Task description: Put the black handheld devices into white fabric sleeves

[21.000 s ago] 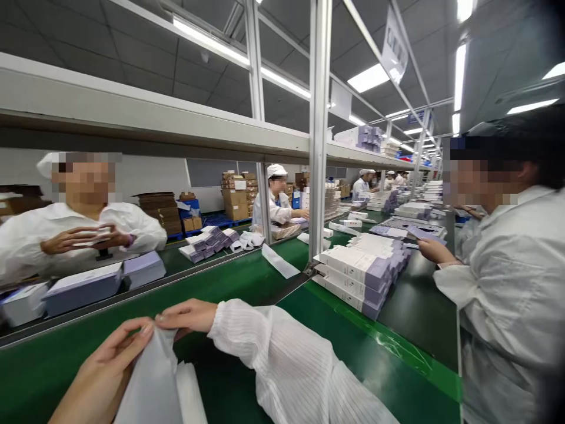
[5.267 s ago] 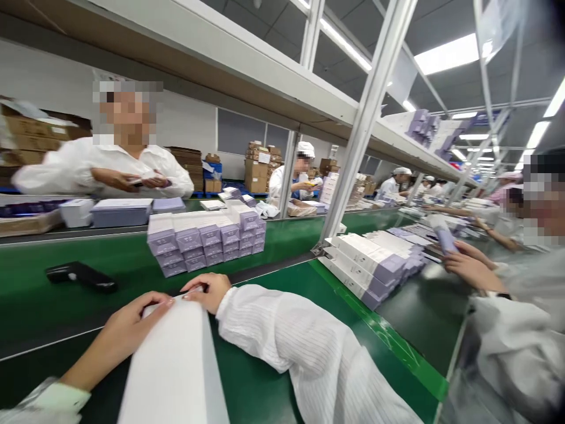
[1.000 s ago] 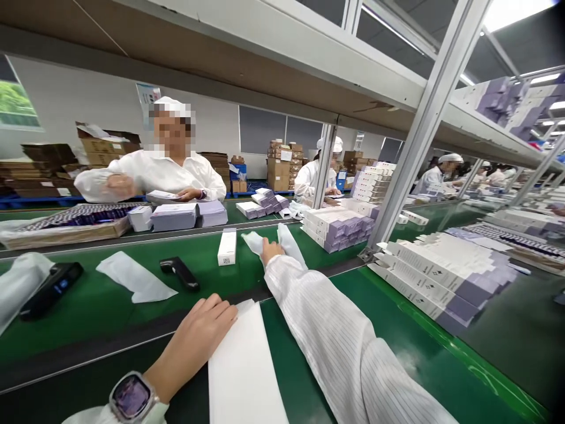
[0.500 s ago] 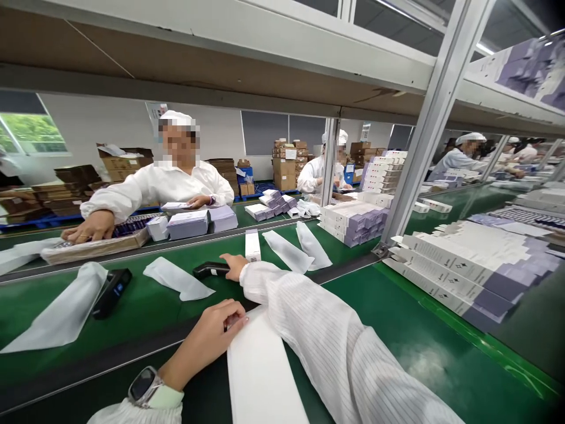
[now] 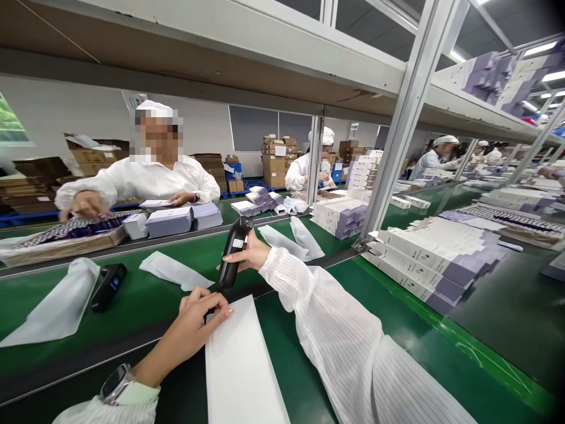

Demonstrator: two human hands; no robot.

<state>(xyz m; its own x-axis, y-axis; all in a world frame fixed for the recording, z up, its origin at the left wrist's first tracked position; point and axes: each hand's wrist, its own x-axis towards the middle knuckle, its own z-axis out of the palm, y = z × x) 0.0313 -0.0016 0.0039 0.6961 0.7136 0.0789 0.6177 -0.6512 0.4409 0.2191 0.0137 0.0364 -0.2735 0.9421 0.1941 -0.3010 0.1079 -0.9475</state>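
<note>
My right hand [image 5: 249,253] grips a black handheld device [image 5: 233,253] with a small white label, raised and tilted nearly upright above the belt. Close below it, my left hand [image 5: 198,315] has its fingers curled, with thumb and fingertips at the top edge of a long white sleeve [image 5: 241,365]. The sleeve lies on the green surface in front of me. A second black device [image 5: 109,287] with a lit blue display rests on the belt at left, against a crumpled white sleeve [image 5: 66,303].
More white sleeves [image 5: 176,271] lie along the green belt [image 5: 145,312]. Stacked white and purple boxes [image 5: 432,259] stand at right, beyond a metal post [image 5: 397,123]. Overhead runs a shelf [image 5: 212,47]. Across the belt, a co-worker [image 5: 159,176] reaches into a tray [image 5: 75,250].
My right hand has lifted the black device off the belt and turned it from lying flat to nearly upright. The left hand stays at the sleeve's top edge. The view has shifted right.
</note>
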